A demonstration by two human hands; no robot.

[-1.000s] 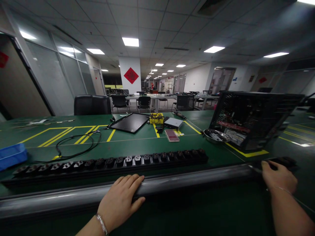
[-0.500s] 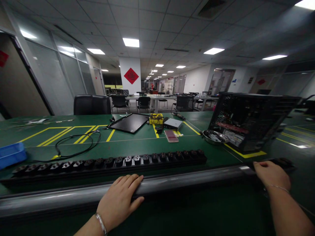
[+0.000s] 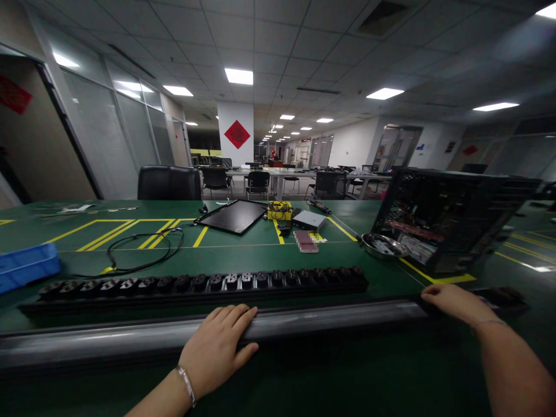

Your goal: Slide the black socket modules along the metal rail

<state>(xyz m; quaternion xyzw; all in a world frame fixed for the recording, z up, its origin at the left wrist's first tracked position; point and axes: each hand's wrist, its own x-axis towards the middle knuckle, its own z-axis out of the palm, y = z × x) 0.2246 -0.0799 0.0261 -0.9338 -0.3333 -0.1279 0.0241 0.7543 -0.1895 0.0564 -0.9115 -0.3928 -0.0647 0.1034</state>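
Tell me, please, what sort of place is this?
It looks like an office used as an electronics workshop: an opened computer case and a flat black screen are on the green table, with office chairs behind.

A blue bin [image 3: 28, 266] stands at the left of the worktop [image 3: 243, 255], near a looped cable [image 3: 130, 271]. A screen [image 3: 234, 216] lies toward the far edge; right, a bowl [image 3: 382, 255] sits beside an open computer [image 3: 452, 220].
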